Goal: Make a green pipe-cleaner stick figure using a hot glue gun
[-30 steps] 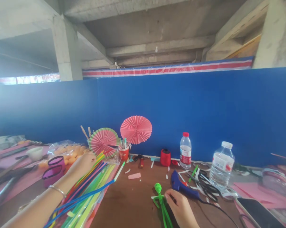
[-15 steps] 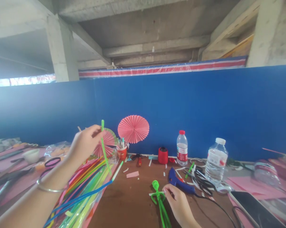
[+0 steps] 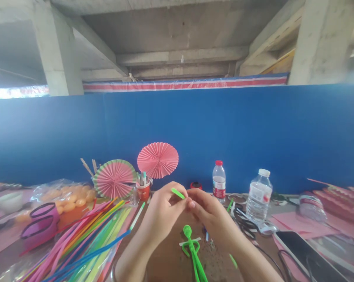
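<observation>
Both hands meet above the middle of the table. My left hand is closed on a bright green pipe cleaner, whose end sticks up past the thumb. Fingertips of my right hand pinch at the same spot, touching the left fingers; what lies between them is mostly hidden. Below them on the table is a green pipe-cleaner figure with a round head, looped arms and long legs. A short green piece shows beside my right forearm; I cannot tell whether it joins the held pipe cleaner.
Bundled coloured pipe cleaners lie at left, near a bag of orange balls. Pink paper fans stand behind, by a red cup of pens. Two bottles, cables and a phone are at right.
My left hand has come from the far left to the middle with the green pipe cleaner. My right hand has left the figure and risen to meet it. The view has shifted slightly right.
</observation>
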`<state>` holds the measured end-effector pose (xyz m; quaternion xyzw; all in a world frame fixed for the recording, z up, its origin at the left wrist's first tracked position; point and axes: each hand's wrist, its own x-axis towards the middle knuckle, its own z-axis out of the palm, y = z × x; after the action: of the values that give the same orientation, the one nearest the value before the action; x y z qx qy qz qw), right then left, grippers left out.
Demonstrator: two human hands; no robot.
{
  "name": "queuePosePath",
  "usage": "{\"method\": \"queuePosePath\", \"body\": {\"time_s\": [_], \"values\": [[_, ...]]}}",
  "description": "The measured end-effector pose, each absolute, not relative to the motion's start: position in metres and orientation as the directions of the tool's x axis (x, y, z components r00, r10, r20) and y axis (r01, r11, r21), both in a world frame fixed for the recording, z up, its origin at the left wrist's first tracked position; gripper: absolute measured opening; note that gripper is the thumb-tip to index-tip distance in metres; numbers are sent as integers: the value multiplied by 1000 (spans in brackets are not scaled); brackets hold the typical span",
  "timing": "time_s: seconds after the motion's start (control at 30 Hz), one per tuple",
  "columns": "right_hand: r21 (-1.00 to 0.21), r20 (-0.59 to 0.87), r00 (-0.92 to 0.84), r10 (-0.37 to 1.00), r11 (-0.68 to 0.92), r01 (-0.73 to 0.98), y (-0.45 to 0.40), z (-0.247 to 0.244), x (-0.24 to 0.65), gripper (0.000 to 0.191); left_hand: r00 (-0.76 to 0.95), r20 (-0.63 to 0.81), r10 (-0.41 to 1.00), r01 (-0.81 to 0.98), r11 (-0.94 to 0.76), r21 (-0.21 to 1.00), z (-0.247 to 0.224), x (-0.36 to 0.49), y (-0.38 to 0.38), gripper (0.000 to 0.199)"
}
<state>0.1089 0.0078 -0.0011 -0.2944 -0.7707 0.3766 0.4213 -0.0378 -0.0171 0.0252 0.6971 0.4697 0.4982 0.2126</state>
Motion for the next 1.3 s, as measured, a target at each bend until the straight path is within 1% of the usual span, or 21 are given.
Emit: {"method": "queuePosePath", "body": {"time_s": [0.07,0.13,0.2,0.23,0.3,0.33,0.37,0.4,0.47,0.5,0.53,0.6,0.7,0.77,0.87,0.97,1.07,1.17,1.23,1.3], "values": [[-800,412,-405,816,537,268,8,0,114,32,85,487,869,432,-472,768,24,-41,-12,9],[-734,426,-338,840,538,413,11,-3,122,29,110,446,888,417,-449,790,21,-51,-5,20],[-674,442,-286,850,525,520,15,-5,134,29,107,390,915,453,-394,800,14,-64,5,30],[-660,447,-264,854,515,547,18,-5,139,28,89,358,929,527,-349,775,7,-69,12,28],[-671,430,-249,868,491,556,21,-3,149,24,55,272,961,693,-233,683,-15,-75,28,22],[-680,413,-247,876,478,557,23,-3,153,23,70,203,977,753,-186,631,-29,-76,36,22],[-685,397,-245,885,463,563,24,-2,156,23,85,156,984,768,-164,618,-44,-75,44,25],[-682,386,-240,890,451,576,25,-3,157,24,95,110,989,775,-143,616,-60,-72,51,32],[-654,392,-234,890,448,610,26,-5,158,26,131,34,991,777,-124,617,-90,-63,62,58],[-636,400,-237,885,455,623,27,-7,157,25,159,7,987,772,-129,623,-103,-59,65,67],[-618,410,-244,879,464,635,26,-8,156,24,190,-18,982,762,-136,633,-113,-55,68,69],[-576,438,-265,859,495,651,23,-9,154,19,240,-42,970,741,-155,653,-126,-51,69,65],[-522,495,-292,818,549,653,14,-5,150,15,259,-45,965,700,-156,697,-132,-49,68,54],[-518,514,-309,800,577,631,8,-2,147,15,254,-34,966,650,-145,746,-130,-49,67,49],[-548,479,-350,805,585,598,8,-3,144,15,254,13,967,522,-149,840,-122,-47,66,43],[-586,393,-397,830,558,587,22,-14,143,15,252,85,964,376,-178,909,-112,-45,65,36],[-592,319,-441,839,539,599,39,-32,146,12,237,135,962,275,-200,940,-101,-46,64,27],[-595,287,-490,823,554,582,50,-46,147,10,222,172,960,207,-219,953,-86,-51,63,26],[-612,289,-491,822,553,565,53,-50,145,11,216,192,957,158,-229,961,-75,-54,60,28],[-623,326,-456,828,551,555,53,-49,142,13,216,205,955,99,-230,968,-62,-58,57,30]]}}
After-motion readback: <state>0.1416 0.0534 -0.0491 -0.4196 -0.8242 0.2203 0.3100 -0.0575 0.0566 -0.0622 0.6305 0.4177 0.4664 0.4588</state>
